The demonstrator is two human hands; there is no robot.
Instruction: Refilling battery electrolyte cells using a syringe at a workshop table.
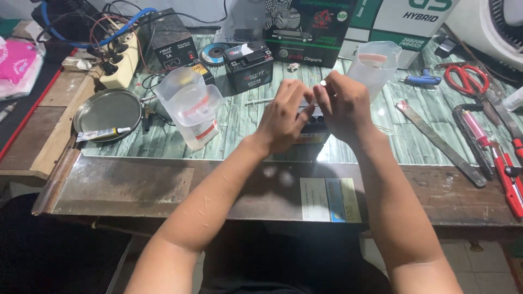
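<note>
Across the workbench (163, 179) in front of you, a worn wooden top with a green patterned sheet under glass takes up most of the view. Along its back edge stand two large cartons (348, 22), one dark and one white and green. Nearer you, your two forearms reach forward and meet over a small black battery (311, 133), which sits on the glass near the middle of the bench and is mostly covered by your hands.

Your left hand (283, 117) rests on the top of that battery with its fingers curled down. Whether it grips anything cannot be made out. Your right hand (343, 106) is just beside it, touching it, with thumb and forefinger pinched on a small pale bit (323, 83) too tiny to identify.

To the left stands a clear plastic jug (188, 106) with a second container tucked against it. Behind your right hand is another clear jug (375, 65). A second black battery (249, 65) sits farther back, beside a black charger box (174, 46). A round metal tray (106, 109) lies at the left with a glue tube (103, 133) across its front rim. A cream power strip (122, 60) with plugs sits behind it.

On the right lie a long flat metal file (438, 141), red-handled scissors (466, 79) and red-handled pliers (506, 174), all well apart from your hands.
</note>
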